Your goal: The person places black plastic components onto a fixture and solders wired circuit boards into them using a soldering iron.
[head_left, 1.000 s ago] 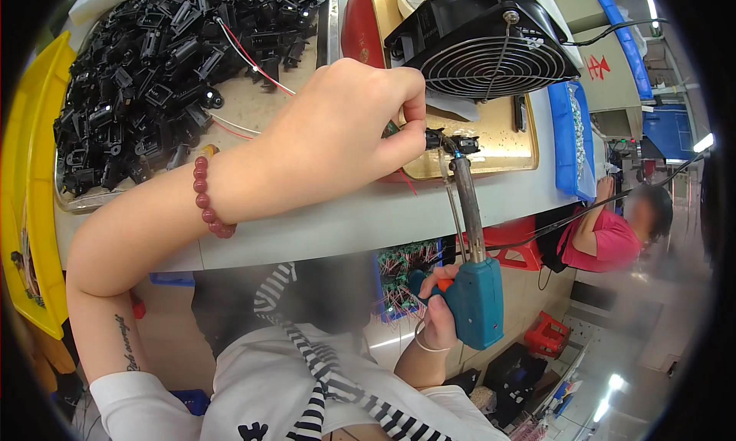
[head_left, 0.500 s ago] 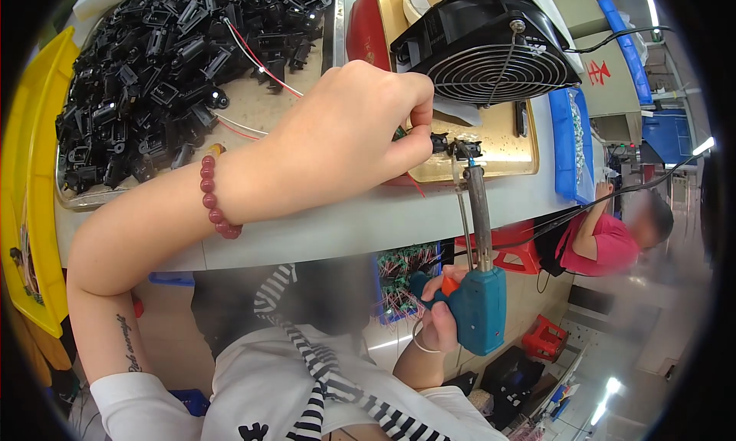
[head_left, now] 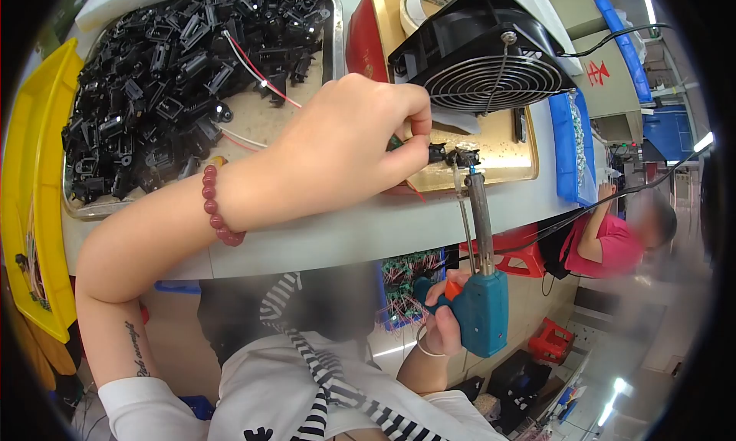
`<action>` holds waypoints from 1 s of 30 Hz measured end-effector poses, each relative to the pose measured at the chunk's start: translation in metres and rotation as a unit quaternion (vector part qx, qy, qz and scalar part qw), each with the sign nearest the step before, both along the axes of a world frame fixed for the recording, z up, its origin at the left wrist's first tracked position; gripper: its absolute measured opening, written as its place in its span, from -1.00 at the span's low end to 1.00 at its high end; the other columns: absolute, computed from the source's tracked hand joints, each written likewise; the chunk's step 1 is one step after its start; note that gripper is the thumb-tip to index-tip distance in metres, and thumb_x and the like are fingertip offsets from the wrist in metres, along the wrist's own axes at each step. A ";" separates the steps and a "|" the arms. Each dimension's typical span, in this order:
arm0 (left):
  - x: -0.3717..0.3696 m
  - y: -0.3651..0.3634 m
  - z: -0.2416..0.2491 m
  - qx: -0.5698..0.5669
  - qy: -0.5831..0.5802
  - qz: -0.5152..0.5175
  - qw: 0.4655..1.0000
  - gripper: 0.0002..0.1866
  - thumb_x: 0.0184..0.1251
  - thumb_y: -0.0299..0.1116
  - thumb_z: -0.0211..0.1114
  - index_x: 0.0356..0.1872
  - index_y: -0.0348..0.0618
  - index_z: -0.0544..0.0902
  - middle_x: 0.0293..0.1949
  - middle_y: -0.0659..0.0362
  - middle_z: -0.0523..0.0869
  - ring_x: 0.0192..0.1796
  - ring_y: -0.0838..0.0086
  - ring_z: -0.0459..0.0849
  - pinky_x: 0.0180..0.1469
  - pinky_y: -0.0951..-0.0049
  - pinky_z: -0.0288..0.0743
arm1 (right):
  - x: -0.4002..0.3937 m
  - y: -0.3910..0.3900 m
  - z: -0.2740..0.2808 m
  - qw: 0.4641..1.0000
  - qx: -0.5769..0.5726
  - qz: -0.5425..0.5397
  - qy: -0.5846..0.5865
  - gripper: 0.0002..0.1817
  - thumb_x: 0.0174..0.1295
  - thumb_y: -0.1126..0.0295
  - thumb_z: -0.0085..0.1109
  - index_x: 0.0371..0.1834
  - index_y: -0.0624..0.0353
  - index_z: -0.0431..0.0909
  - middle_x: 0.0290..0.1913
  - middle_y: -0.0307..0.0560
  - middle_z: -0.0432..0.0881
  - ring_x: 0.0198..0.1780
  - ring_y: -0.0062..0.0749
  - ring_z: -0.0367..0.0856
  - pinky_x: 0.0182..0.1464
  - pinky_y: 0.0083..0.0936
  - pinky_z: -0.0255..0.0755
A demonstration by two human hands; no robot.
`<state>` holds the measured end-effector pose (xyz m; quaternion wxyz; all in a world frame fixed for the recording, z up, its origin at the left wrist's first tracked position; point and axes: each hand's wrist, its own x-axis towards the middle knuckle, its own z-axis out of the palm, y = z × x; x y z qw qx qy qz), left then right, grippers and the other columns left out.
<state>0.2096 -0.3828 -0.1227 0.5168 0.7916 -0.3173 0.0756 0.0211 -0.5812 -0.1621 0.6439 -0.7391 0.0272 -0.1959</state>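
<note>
My left hand (head_left: 349, 138), with a red bead bracelet (head_left: 210, 199), pinches a small green part (head_left: 395, 143) over the gold tray (head_left: 502, 146); most of the part is hidden by the fingers. Beside the fingertips are small black pieces (head_left: 438, 153). My right hand (head_left: 443, 327) is wrapped round the handle of a teal soldering gun (head_left: 484, 314), which points upward. Its tip, with a thin tube alongside, is at another black piece (head_left: 467, 158) at the tray's front side. Whether the tip touches it cannot be made out.
A black fan (head_left: 494, 84) stands over the tray. At the left, a metal tray (head_left: 337, 34) holds many black parts and red and white wires, near a yellow bin (head_left: 27, 180). A blue bin (head_left: 566, 146) is at the right. Another person (head_left: 606, 241) sits beyond, near red stools.
My left hand has shifted slightly down and left in the view, still pinching the green part. The soldering gun stays at the black piece, almost unmoved.
</note>
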 end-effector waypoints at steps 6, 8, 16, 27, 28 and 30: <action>0.006 0.012 0.015 -0.018 0.025 -0.116 0.993 -0.77 0.05 -0.38 0.34 -0.31 -0.20 0.50 -0.48 0.16 0.60 -0.48 0.45 0.59 -0.47 0.49 0.37 | -0.002 -0.006 -0.001 1.000 -0.001 -0.009 -0.017 -0.42 -0.12 0.41 0.17 0.04 0.45 0.35 -0.07 0.19 0.45 -0.51 -0.34 0.48 -0.47 -0.54 0.32; 0.008 0.020 0.020 0.084 -0.032 -0.127 0.988 -0.77 0.03 -0.39 0.36 -0.31 -0.18 0.51 -0.43 0.17 0.59 -0.42 0.42 0.58 -0.39 0.47 0.39 | -0.001 -0.007 0.000 1.000 0.000 -0.008 -0.017 -0.42 -0.12 0.41 0.17 0.03 0.44 0.35 -0.08 0.19 0.46 -0.51 -0.35 0.48 -0.46 -0.54 0.33; -0.004 0.024 0.032 0.250 -0.364 -0.010 0.897 -0.86 -0.21 -0.41 0.22 -0.50 -0.12 0.57 -0.39 0.23 0.46 -0.32 0.42 0.45 -0.26 0.45 0.32 | 0.000 0.002 0.006 0.997 0.041 -0.057 0.024 -0.44 -0.12 0.39 0.21 0.00 0.46 0.39 -0.09 0.18 0.46 -0.51 -0.37 0.46 -0.47 -0.56 0.32; -0.008 0.019 0.016 0.264 -0.263 0.005 0.928 -0.88 -0.04 -0.47 0.22 -0.40 -0.17 0.56 -0.63 0.21 0.46 -0.54 0.42 0.49 -0.40 0.45 0.31 | -0.004 -0.008 -0.003 0.999 0.028 -0.039 0.017 -0.44 -0.10 0.40 0.20 0.02 0.45 0.38 -0.07 0.19 0.46 -0.51 -0.36 0.47 -0.47 -0.56 0.33; -0.007 0.019 0.017 0.240 -0.225 -0.008 0.944 -0.90 -0.01 -0.48 0.22 -0.40 -0.17 0.56 -0.63 0.19 0.48 -0.54 0.40 0.51 -0.41 0.43 0.33 | -0.004 -0.007 -0.003 0.999 0.034 -0.040 0.015 -0.44 -0.10 0.41 0.20 0.02 0.45 0.38 -0.07 0.19 0.46 -0.51 -0.36 0.47 -0.47 -0.56 0.33; -0.006 0.019 0.016 0.177 -0.159 -0.028 0.971 -0.93 0.05 -0.49 0.21 -0.41 -0.19 0.55 -0.61 0.14 0.51 -0.55 0.35 0.53 -0.44 0.41 0.35 | -0.003 -0.008 -0.001 0.999 0.030 -0.020 0.002 -0.44 -0.10 0.41 0.20 0.03 0.45 0.37 -0.06 0.19 0.45 -0.50 -0.36 0.47 -0.47 -0.56 0.33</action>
